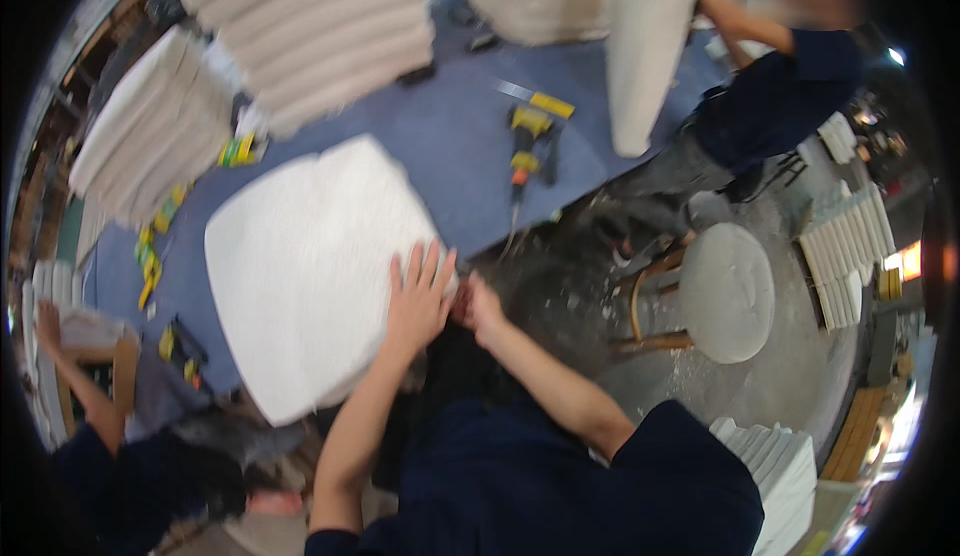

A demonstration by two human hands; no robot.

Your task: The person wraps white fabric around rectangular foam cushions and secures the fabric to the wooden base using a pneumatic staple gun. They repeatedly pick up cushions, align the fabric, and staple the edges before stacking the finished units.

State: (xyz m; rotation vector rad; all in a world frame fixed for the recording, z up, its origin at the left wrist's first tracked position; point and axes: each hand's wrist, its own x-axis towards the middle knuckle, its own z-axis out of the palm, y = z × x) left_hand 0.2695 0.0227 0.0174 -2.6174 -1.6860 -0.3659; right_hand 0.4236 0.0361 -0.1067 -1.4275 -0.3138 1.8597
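Note:
A white upholstered seat cushion point(315, 266) lies on the blue-covered table in front of me. My left hand point(418, 301) rests flat on its top by the right-hand edge, with the fingers spread. Just beyond that edge, my right hand point(482, 308) is closed at the side of the cushion. What its fingers hold, if anything, is hidden. A yellow and black power drill point(526, 146) lies farther off on the table, its bit pointing toward me.
Stacks of pale cushions point(310, 36) stand along the far side of the blue table point(440, 136). A yellow-handled scraper-like tool point(545, 104) and another drill point(182, 354) lie on it. A co-worker point(770, 96) handles a cushion at right; another's arm point(85, 386) shows at left. A chair point(725, 291) stands right.

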